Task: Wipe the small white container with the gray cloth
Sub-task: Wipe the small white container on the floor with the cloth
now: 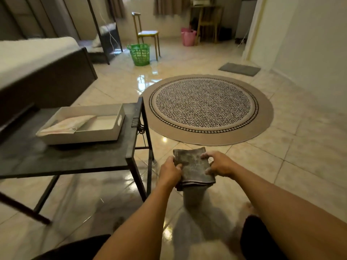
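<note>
A folded gray cloth (193, 167) hangs in the air over the tiled floor, held between both hands. My left hand (169, 171) grips its left edge and my right hand (219, 164) pinches its right edge. The white rectangular container (105, 133) stands on the dark side table (75, 160) to the left of my hands, apart from the cloth. A pale folded fabric (65, 124) lies inside it, draped over its left rim.
A round patterned rug (204, 107) lies on the floor ahead. A bed (37, 62) stands at the left behind the table. Further back are a green basket (139, 54), a yellow chair (147, 33), a pink bin (187, 37) and a gray doormat (239, 69).
</note>
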Demonstrator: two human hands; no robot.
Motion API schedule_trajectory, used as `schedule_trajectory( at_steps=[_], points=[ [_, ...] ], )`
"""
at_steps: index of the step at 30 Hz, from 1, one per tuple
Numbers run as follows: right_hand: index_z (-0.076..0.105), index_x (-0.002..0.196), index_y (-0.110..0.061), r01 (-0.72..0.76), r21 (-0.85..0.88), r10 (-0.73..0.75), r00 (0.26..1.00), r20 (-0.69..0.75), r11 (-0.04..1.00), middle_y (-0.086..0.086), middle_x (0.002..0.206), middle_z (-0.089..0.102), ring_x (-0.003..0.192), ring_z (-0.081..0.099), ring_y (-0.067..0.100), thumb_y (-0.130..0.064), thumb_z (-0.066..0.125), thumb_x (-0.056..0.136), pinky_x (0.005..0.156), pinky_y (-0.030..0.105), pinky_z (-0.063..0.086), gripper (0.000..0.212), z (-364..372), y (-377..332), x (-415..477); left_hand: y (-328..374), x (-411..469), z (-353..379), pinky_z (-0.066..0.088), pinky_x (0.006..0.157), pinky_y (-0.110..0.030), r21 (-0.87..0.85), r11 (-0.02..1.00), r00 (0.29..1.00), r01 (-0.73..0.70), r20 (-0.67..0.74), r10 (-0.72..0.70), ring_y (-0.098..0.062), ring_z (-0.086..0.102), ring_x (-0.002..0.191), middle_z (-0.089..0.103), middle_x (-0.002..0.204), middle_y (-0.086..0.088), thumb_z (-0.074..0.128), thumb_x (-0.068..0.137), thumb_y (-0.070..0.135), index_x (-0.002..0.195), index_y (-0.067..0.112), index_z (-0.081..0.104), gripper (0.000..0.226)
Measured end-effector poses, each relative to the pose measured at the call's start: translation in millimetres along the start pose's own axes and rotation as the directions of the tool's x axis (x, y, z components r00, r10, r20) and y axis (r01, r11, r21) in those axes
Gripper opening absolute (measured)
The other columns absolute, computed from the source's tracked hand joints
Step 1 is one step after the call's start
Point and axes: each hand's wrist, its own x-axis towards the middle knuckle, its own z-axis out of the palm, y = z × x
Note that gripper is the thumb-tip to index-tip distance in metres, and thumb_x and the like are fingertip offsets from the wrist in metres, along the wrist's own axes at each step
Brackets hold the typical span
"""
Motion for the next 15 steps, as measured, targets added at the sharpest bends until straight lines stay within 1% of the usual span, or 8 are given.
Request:
schedule_trajectory(
  at_steps=[3,5,7,9,11,13,15],
  points=[
    [0.052,0.138,-0.013,0.009,0.021,-0.009,1.000,0.023,1.000,0.003,0.124,0.049,0.098,0.061,0.025,0.013,0.073,0.073,0.052,0.017,0.049,0.073,0,2,-9,2,-7,1,0.060,0.082,-0.044,-0.012,1.000,1.000,-0.008,-0.006,0.008,-0.021,0.064,0.096,0.062,0.105,0.000,0.053,0.100,0.022,0.110,0.028,0.050,0.012],
    [0.051,0.140,-0.013,0.026,0.016,-0.026,0.999,0.025,1.000,0.004,0.130,0.048,0.104,0.061,0.025,0.013,0.073,0.073,0.054,0.018,0.052,0.075,-3,5,-8,6,-7,3,0.060,0.082,-0.043,0.005,1.000,1.000,-0.015,-0.017,0.015,-0.019,0.064,0.094,0.060,0.102,0.002,0.052,0.101,0.021,0.108,0.029,0.049,0.011],
    [0.050,0.140,-0.011,0.046,0.009,-0.047,0.998,0.033,0.999,0.006,0.134,0.047,0.102,0.064,0.025,0.014,0.074,0.072,0.062,0.025,0.059,0.076,-4,9,-2,8,-1,6,0.060,0.082,-0.043,0.028,0.999,0.999,-0.015,-0.036,0.016,-0.017,0.064,0.092,0.060,0.099,0.004,0.052,0.101,0.021,0.104,0.030,0.048,0.011],
    [0.050,0.140,-0.010,0.047,0.010,-0.047,0.998,0.032,0.999,0.006,0.134,0.047,0.097,0.065,0.024,0.014,0.073,0.072,0.068,0.032,0.062,0.076,-5,13,6,8,10,11,0.060,0.082,-0.044,0.058,0.998,0.999,-0.008,-0.047,0.011,-0.017,0.064,0.091,0.060,0.098,0.004,0.053,0.100,0.021,0.103,0.031,0.048,0.011],
    [0.049,0.140,-0.011,0.036,-0.005,-0.036,0.999,0.037,0.999,0.006,0.135,0.048,0.099,0.065,0.023,0.013,0.074,0.072,0.070,0.032,0.062,0.076,-5,18,16,5,23,17,0.060,0.081,-0.044,0.081,0.997,0.999,-0.003,-0.046,0.006,-0.017,0.064,0.091,0.061,0.096,0.005,0.053,0.100,0.022,0.105,0.030,0.049,0.010],
    [0.049,0.141,-0.012,0.030,-0.022,-0.029,0.999,0.033,0.999,0.006,0.136,0.047,0.102,0.062,0.022,0.012,0.074,0.073,0.072,0.032,0.062,0.076,-1,25,27,-1,36,22,0.060,0.078,-0.040,0.093,0.996,0.999,-0.008,-0.044,0.012,-0.014,0.063,0.088,0.059,0.093,0.008,0.053,0.101,0.021,0.106,0.029,0.050,0.009],
    [0.050,0.141,-0.011,0.028,-0.050,-0.026,0.999,0.026,0.998,0.005,0.136,0.048,0.106,0.060,0.022,0.012,0.074,0.074,0.077,0.033,0.061,0.075,4,31,38,-9,47,27,0.058,0.070,-0.030,0.099,0.995,0.999,-0.009,-0.039,0.013,-0.007,0.059,0.083,0.056,0.091,0.010,0.052,0.101,0.019,0.108,0.024,0.050,0.009]
  ],
)
